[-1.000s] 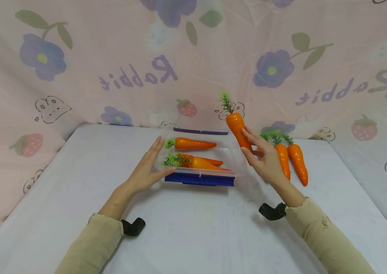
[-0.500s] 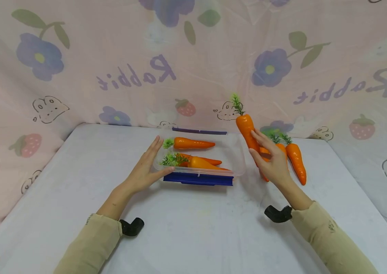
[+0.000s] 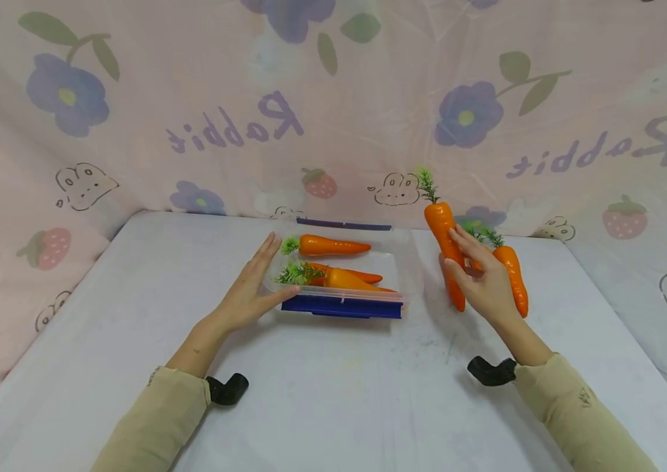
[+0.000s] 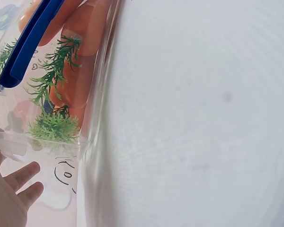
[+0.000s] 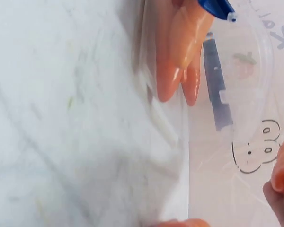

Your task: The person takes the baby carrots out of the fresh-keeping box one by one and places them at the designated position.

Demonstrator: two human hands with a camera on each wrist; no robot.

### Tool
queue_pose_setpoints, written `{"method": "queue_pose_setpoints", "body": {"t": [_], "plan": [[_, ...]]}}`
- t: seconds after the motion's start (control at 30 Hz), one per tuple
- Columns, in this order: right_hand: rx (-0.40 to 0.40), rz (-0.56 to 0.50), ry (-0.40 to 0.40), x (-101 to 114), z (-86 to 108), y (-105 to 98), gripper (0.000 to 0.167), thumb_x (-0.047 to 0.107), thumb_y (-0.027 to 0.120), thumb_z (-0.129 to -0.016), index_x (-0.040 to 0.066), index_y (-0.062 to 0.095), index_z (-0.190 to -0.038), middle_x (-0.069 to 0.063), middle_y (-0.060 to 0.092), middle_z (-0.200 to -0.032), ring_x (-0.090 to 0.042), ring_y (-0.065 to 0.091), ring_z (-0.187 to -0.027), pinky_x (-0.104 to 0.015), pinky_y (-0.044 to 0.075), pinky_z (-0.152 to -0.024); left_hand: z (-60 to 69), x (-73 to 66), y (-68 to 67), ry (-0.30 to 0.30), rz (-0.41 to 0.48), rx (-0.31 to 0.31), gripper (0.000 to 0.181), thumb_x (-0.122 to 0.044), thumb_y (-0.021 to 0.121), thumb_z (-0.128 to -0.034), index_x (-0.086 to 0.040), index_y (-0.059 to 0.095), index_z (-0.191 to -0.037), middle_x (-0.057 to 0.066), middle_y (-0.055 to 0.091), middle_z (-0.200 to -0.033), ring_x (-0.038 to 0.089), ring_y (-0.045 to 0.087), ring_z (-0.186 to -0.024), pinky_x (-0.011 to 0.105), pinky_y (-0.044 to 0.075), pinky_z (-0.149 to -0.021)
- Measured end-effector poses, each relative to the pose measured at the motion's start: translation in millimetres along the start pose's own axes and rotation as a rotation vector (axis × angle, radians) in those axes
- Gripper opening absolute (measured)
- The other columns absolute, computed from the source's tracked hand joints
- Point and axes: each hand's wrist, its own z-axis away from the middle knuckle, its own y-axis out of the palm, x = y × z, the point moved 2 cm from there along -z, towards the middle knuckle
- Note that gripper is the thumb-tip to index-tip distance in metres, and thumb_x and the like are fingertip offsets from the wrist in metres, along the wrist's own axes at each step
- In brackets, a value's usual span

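A clear plastic box [image 3: 410, 275] with blue latches holds several orange carrots [image 3: 333, 246] with green tops. The left hand [image 3: 247, 288] rests against the box's left side, fingers straight and thumb at the front rim; the left wrist view shows its fingers [image 4: 23, 182] beside the clear wall. To the right of the box, the right hand [image 3: 487, 282] grips a carrot [image 3: 441, 219] between thumb and fingers, tilted with its green top up. That carrot [image 5: 283, 175] shows at the right edge of the right wrist view. Other carrots [image 3: 512, 262] lie under and behind the right hand, partly hidden.
The box's front blue latch [image 3: 342, 307] hangs outward over the white table [image 3: 333, 393], and another blue latch [image 3: 343, 225] is at the back. A patterned cloth [image 3: 357, 98] rises behind the table. Black curved pieces [image 3: 227, 389] stick out at both wrists.
The right hand has moved right with its carrot, away from the box and over the loose carrots. One loose carrot now shows left of that hand. The left hand has stayed at the box.
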Motion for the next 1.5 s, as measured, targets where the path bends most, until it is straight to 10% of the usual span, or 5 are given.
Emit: {"method": "queue_pose_setpoints", "body": {"t": [0.3,0.57,0.87,1.5], "plan": [[0.001,0.057,0.046,-12.0,4.5,-6.0,0.054,-0.002,0.065,-0.087,0.005,0.05,-0.139,-0.015,0.044,-0.147,-0.038,0.051,-0.12,0.0,0.041,-0.079,-1.4,-1.5,-0.9,0.006,-0.011,0.001,0.092,-0.047,0.064,-0.0883,-0.028,0.004,-0.155,-0.009,-0.005,-0.162,0.033,0.006,-0.148,0.065,0.012,-0.113],[-0.005,0.07,0.059,-22.2,13.0,-13.6,0.054,0.002,0.066,-0.088,0.01,0.051,-0.139,-0.013,0.045,-0.147,0.019,0.041,-0.114,0.001,0.041,-0.078,-2.0,-1.4,-0.2,-0.005,-0.002,0.005,0.092,-0.047,0.064,-0.0879,-0.03,0.004,-0.155,-0.01,-0.005,-0.161,0.034,0.006,-0.148,0.066,0.013,-0.112],[0.004,0.131,0.067,-27.3,20.1,-25.4,0.053,0.005,0.064,-0.09,0.01,0.049,-0.141,-0.014,0.044,-0.147,-0.04,0.053,-0.112,0.002,0.039,-0.076,-1.4,-0.8,0.5,0.005,0.009,0.002,0.092,-0.045,0.065,-0.0881,-0.028,0.005,-0.155,-0.008,-0.005,-0.162,0.033,0.006,-0.148,0.066,0.012,-0.112],[0.052,0.249,0.164,-45.1,33.6,-42.4,0.052,0.013,0.062,-0.093,0.008,0.047,-0.142,-0.021,0.044,-0.145,-0.049,0.046,-0.124,0.005,0.029,-0.079,-0.9,-1.2,0.2,0.007,-0.003,0.001,0.092,-0.046,0.065,-0.0881,-0.026,0.005,-0.156,-0.007,-0.005,-0.162,0.033,0.005,-0.148,0.065,0.013,-0.113]]}}
